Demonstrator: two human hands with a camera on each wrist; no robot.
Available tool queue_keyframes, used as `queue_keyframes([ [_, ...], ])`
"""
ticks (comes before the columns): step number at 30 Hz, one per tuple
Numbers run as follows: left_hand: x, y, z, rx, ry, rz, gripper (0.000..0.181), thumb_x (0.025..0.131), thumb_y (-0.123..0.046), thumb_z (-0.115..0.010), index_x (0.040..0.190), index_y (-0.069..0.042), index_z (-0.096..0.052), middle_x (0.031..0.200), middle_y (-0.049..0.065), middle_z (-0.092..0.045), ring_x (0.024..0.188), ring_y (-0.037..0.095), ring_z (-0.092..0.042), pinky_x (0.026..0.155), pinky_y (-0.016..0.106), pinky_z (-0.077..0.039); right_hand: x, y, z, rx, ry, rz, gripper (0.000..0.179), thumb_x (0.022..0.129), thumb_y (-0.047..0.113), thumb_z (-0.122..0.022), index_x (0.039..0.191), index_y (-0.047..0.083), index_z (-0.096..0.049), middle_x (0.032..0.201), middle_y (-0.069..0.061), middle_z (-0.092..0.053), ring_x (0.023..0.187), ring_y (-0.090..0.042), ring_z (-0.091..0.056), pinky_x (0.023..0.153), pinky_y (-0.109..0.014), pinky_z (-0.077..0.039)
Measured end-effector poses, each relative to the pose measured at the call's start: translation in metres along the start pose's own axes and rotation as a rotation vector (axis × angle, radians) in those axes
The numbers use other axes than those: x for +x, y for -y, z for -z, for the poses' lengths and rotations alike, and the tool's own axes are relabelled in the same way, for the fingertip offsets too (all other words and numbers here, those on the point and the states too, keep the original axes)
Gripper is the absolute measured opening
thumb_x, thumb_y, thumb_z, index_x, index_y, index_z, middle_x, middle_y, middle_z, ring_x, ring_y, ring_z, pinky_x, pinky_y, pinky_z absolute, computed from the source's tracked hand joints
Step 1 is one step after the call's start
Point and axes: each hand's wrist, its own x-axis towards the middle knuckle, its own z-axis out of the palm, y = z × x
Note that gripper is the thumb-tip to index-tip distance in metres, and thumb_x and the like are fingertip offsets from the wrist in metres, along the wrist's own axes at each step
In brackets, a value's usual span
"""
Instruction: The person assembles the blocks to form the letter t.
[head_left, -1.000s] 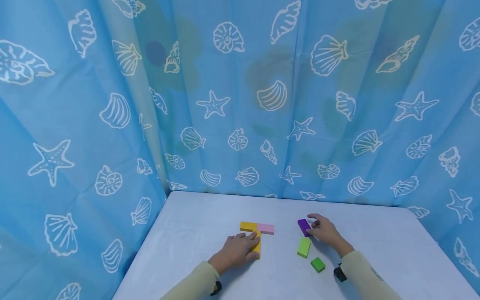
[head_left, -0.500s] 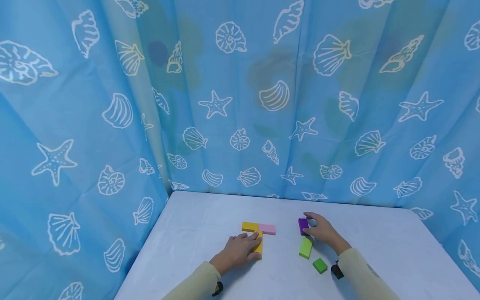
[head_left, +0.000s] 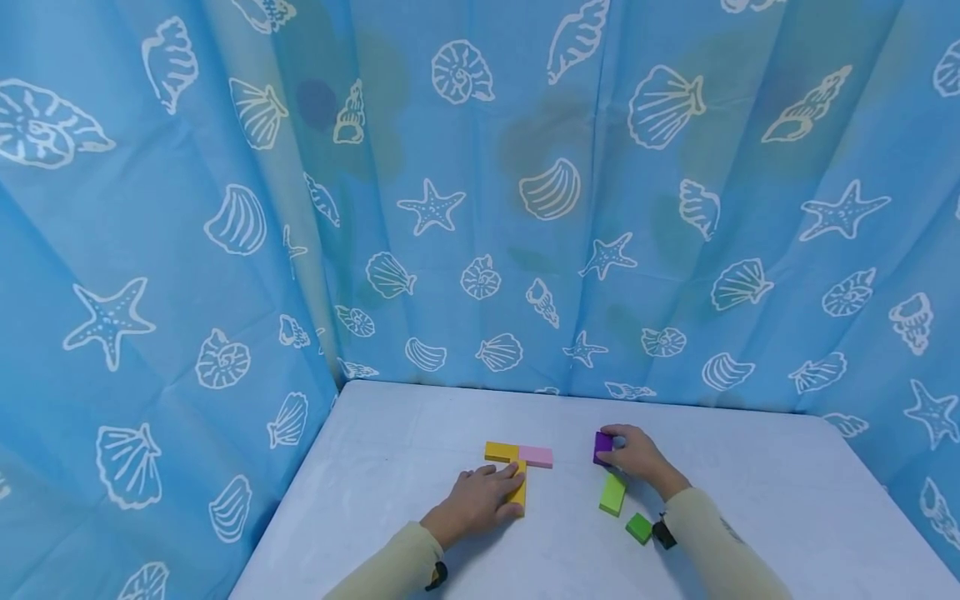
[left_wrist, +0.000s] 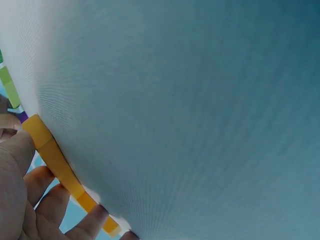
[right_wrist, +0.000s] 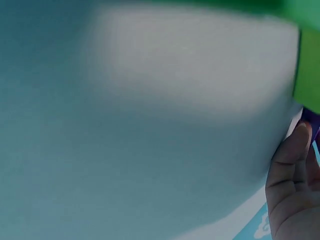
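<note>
My left hand [head_left: 474, 501] rests on an upright-running yellow block [head_left: 520, 482], fingers spread across it and thumb by its near end. In the left wrist view the fingers lie along the side of the yellow block [left_wrist: 59, 162]. A second yellow block [head_left: 501, 451] and a pink block [head_left: 536, 456] lie end to end across its far end. To the right, my right hand [head_left: 637, 454] pinches a purple block [head_left: 602, 447] between thumb and fingers. The right wrist view shows the thumb against the purple block [right_wrist: 311, 119], most of it out of frame.
Just nearer than the purple block lies a light green block [head_left: 612, 495]. A smaller green block [head_left: 639, 528] sits beside the right wrist's black strap [head_left: 663, 533]. Behind the white table [head_left: 420, 408] hangs a blue shell-print curtain [head_left: 480, 217].
My right hand has closed on the purple block, turned it straighter and shifted it slightly away from the light green block. The left hand has stayed on the yellow block.
</note>
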Motion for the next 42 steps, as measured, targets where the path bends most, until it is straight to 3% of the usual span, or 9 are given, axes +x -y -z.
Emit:
queue_keyframes([
  [17, 0.001, -0.001, 0.002, -0.017, 0.009, 0.013, 0.06, 0.096, -0.058, -0.051, 0.149, -0.032, -0.044, 0.158, -0.012, -0.037, 0.14, 0.03, -0.044, 0.106, 0.062, -0.04, 0.019, 0.03, -0.006, -0.058, -0.026, -0.047, 0.058, 0.089, 0.018, -0.073, 0.138, -0.003, -0.051, 0.136, -0.028, -0.052, 0.125, -0.046, -0.048, 0.101, -0.06, -0.046],
  [30, 0.002, 0.002, 0.002, 0.01, 0.001, 0.012, 0.059, 0.097, -0.057, -0.049, 0.15, -0.032, -0.043, 0.158, -0.011, -0.036, 0.14, 0.03, -0.044, 0.105, 0.062, -0.041, 0.036, 0.047, -0.009, -0.077, 0.009, -0.055, 0.053, 0.085, 0.016, -0.076, 0.131, -0.002, -0.058, 0.126, -0.022, -0.059, 0.113, -0.039, -0.054, 0.097, -0.057, -0.049],
  [42, 0.001, -0.002, 0.001, 0.005, 0.009, 0.02, 0.06, 0.095, -0.06, -0.049, 0.149, -0.033, -0.044, 0.157, -0.013, -0.038, 0.139, 0.03, -0.045, 0.104, 0.062, -0.042, 0.041, 0.044, -0.031, 0.096, -0.004, -0.068, 0.055, 0.084, 0.018, -0.079, 0.133, 0.003, -0.059, 0.129, -0.022, -0.058, 0.117, -0.039, -0.053, 0.099, -0.055, -0.049],
])
